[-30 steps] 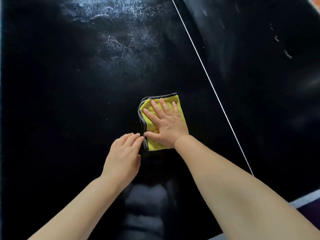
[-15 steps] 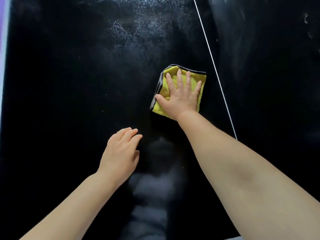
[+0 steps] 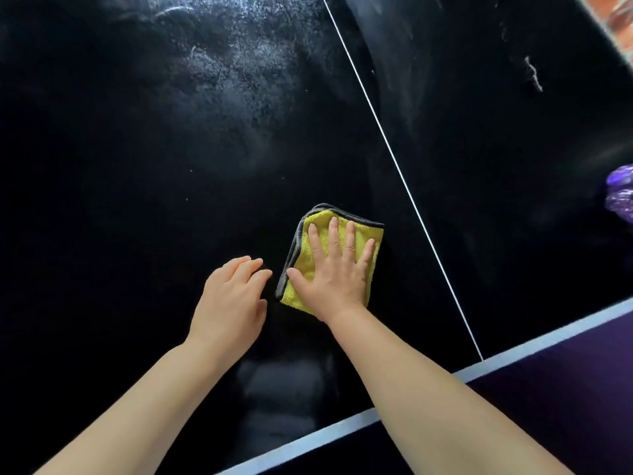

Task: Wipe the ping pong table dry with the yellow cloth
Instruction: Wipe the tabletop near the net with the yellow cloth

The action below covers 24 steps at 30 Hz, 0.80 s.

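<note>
My right hand [image 3: 334, 279] lies flat on the yellow cloth [image 3: 361, 230], fingers straight and spread, palm pressing it to the desk [image 3: 137, 200]. My left hand [image 3: 229, 296] rests on the bare black surface just beside it at 9 o'clock, fingers loosely bent and holding nothing. Its fingertips are close to the cloth's grey-trimmed edge [image 3: 291, 255], but I cannot tell whether they touch it.

The cloth is folded into a small pad, its grey border showing along the 12 and 9 o'clock sides. It sits on the near part of the desk, left of the thin white line [image 3: 400, 173] that runs from 12 o'clock down towards 5 o'clock.

Out at 11 o'clock from the cloth, a speckled wet sheen [image 3: 239, 63] catches the light. A few pale smears [image 3: 534, 75] show at 1 o'clock, beyond the line.

The desk's pale edge band [image 3: 534, 341] crosses under my right forearm at 5 o'clock. A shiny purple thing [image 3: 621, 197] sits at the far 3 o'clock edge of view.
</note>
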Available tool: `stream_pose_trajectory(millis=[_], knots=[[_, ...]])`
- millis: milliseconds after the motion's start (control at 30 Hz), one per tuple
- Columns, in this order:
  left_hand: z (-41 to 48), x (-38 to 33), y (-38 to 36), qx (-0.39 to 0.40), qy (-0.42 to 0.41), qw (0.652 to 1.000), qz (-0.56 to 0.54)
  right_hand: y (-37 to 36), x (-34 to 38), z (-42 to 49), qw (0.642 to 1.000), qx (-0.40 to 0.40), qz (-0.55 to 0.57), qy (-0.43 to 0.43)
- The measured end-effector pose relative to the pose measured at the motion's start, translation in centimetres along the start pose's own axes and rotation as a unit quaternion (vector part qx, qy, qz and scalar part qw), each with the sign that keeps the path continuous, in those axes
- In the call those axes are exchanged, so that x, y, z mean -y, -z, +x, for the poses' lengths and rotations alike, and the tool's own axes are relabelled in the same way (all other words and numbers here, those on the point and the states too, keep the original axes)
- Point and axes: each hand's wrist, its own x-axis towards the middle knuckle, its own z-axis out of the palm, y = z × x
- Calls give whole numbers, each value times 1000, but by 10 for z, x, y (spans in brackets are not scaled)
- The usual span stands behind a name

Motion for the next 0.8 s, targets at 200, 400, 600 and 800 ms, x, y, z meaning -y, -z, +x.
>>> stream_pose_trajectory(millis=[200,400,600,800], knots=[[-27,-13,1,3,-38,999,-5,-22,-31,-79,997,29,-25,62],[-31,-32,0,20,-73,997,-16,-31,-75,-103,984,28,-81,154],[-10,-35,-4,31,-68,997,-14,-13,-92,-62,969,48,-128,205],[47,-41,-12,35,-22,999,-22,17,-107,19,963,26,-131,236]])
